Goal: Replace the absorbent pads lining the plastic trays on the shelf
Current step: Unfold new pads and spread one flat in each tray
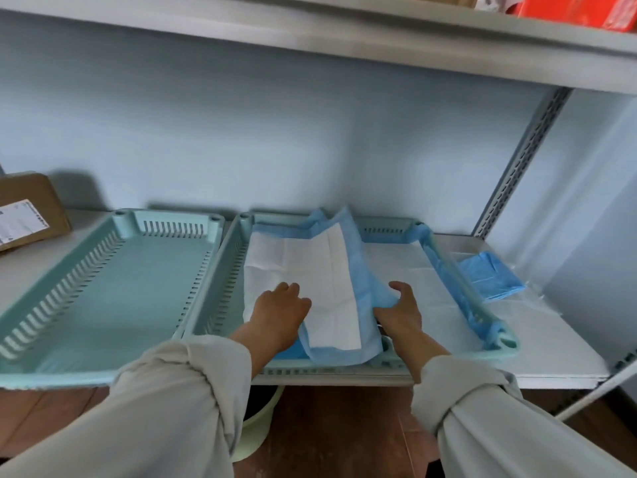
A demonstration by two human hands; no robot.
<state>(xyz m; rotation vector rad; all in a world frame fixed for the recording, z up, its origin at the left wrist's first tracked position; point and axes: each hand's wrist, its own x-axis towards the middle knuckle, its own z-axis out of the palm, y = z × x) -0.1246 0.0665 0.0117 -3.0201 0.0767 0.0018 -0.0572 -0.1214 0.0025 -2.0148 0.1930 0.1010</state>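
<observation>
- Nearest, two arms in pale grey sleeves (165, 401) reach up from 6 o'clock over a dark reddish floor (331, 426), where a pale round rim shows below the shelf edge at about 7 o'clock.
- Next, the left hand (281, 313) lies palm down on the white face of the absorbent pad (310, 267), fingers straight and slightly spread, pressing rather than gripping.
- Just toward 3 o'clock of it, the right hand (401, 310) pinches the pad's blue edge, fingers curled round a gathered fold with the thumb raised.
- Under both hands sits the right tray (220, 284), pale green plastic with slotted walls; the pad lies partly unfolded inside, its white side up over the left half, its blue backing draped over the near rim and rising against the far wall at 12 o'clock.
- A second white layer with a blue border covers the tray's right half and wraps over its right rim.
- Touching that tray toward 9 o'clock is the left tray (113, 288), bare inside.
- Toward 3 o'clock, a folded blue pad (489, 276) lies on the white shelf (551, 339) just beside the right tray.
- Farther off at 10 o'clock stands a cardboard box (29, 210) with a label.
- Farthest, the pale blue wall (275, 132) rises to an upper shelf board, with an orange-red package (579, 8) at 1 o'clock.
</observation>
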